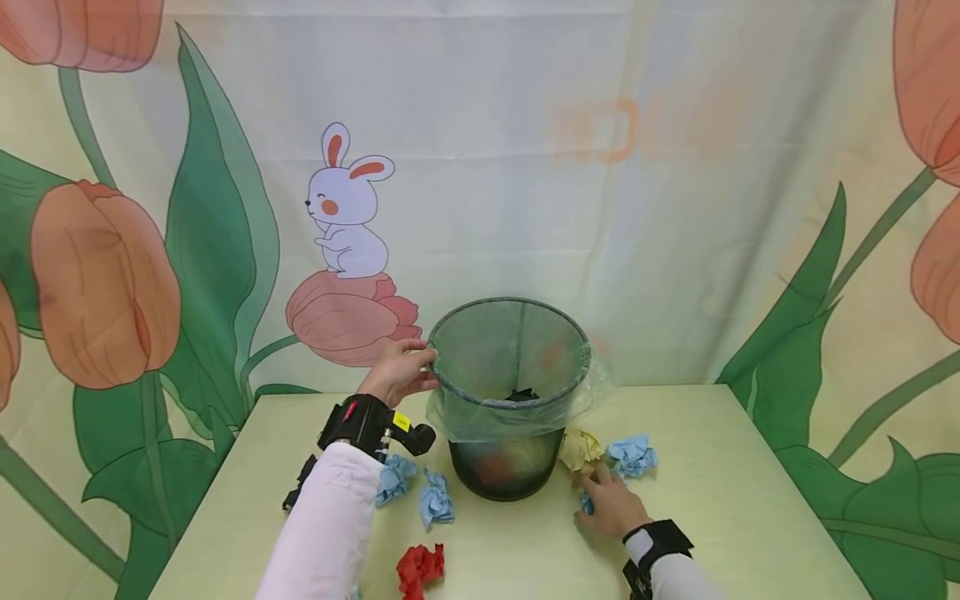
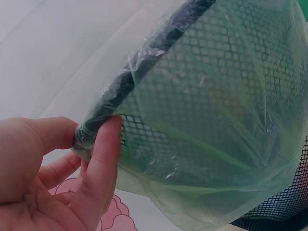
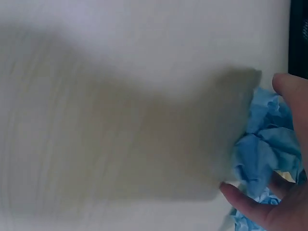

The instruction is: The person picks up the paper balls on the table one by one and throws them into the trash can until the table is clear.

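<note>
A black mesh wastebasket (image 1: pixel 502 479) with a thin green plastic liner (image 2: pixel 192 159) folded over its rim stands upright near the back of the table. My left hand (image 1: pixel 399 372) pinches the rim and liner at the left side, thumb and fingers on either side of the edge. To the right of the basket, my right hand (image 1: pixel 611 502) is low at the tabletop, its thumb and fingers round a crumpled blue paper ball (image 3: pixel 264 149). Just beyond those fingers lies a crumpled yellow paper ball (image 1: pixel 579 450), beside another blue paper ball (image 1: pixel 632 456).
Two crumpled blue paper balls (image 1: pixel 393 481) lie left of the basket, partly near my left forearm. A red paper ball (image 1: pixel 420 571) is at the front. Something black (image 1: pixel 522 395) shows inside the basket. A printed curtain (image 1: pixel 480 167) hangs behind the table.
</note>
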Demonstrator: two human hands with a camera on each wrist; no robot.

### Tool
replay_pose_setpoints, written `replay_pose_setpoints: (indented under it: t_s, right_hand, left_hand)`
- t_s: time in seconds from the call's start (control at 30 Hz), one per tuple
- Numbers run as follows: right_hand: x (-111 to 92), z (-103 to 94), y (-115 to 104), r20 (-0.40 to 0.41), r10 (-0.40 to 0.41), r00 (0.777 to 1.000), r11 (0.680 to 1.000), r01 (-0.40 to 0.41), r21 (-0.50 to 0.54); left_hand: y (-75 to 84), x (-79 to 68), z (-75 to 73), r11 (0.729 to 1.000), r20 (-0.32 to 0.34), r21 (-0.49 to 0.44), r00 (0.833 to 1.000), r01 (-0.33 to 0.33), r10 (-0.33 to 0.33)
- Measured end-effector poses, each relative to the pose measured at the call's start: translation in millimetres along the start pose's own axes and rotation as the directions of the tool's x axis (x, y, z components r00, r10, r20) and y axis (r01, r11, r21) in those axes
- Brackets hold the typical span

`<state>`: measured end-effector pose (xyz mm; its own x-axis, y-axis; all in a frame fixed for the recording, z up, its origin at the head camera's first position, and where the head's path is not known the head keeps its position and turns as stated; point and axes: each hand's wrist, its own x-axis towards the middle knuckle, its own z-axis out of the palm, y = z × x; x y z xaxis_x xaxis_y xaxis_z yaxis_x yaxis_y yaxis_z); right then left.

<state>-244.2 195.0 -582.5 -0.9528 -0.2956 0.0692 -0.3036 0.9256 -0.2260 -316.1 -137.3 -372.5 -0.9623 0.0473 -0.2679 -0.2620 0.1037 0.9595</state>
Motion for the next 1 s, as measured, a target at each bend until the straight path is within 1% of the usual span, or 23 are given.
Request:
replay_pose_setpoints:
  t_s: [0.17,0.23,0.37,0.5,0.6,0.8,1.0]
  right_hand:
    - [-3,11.5,0,0.01,-0.008,1.0,0.997,0.009,-0.075]
    - [-3,14.3,0,0.002,-0.018,1.0,0.996,0.018,-0.085]
    - [-5,19.2,0,-0.048,-0.046,0.998,0.996,0.042,-0.077]
    - [-6,23.8,2,-0.108,-0.076,0.991,0.994,0.067,-0.09]
    - [-5,25.5,3,-0.137,-0.087,0.987,0.992,0.073,-0.1]
    - [-2,29.0,7,-0.187,-0.113,0.976,0.988,0.09,-0.126]
    - [0,28.5,13,-0.187,-0.14,0.972,0.984,0.116,-0.135]
  left_hand:
    - [0.2,-0.7,0.1,1.0,-0.003,0.007,1.0,-0.005,0.005]
    - [-0.5,-0.8,-0.5,1.0,-0.004,0.007,1.0,-0.004,0.004]
    - [-1.4,-0.7,-0.7,1.0,-0.002,-0.002,1.0,-0.001,0.001]
    - [-1.5,-0.5,-0.7,1.0,-0.001,-0.007,1.0,-0.004,0.004]
    - [-1.1,0.0,-0.9,1.0,-0.004,-0.012,1.0,-0.009,0.009]
    - [-1.2,0.2,-0.4,1.0,-0.008,0.008,1.0,-0.009,0.009]
    - [-0.6,0.0,-1.0,1.0,-0.006,0.02,1.0,-0.006,0.006]
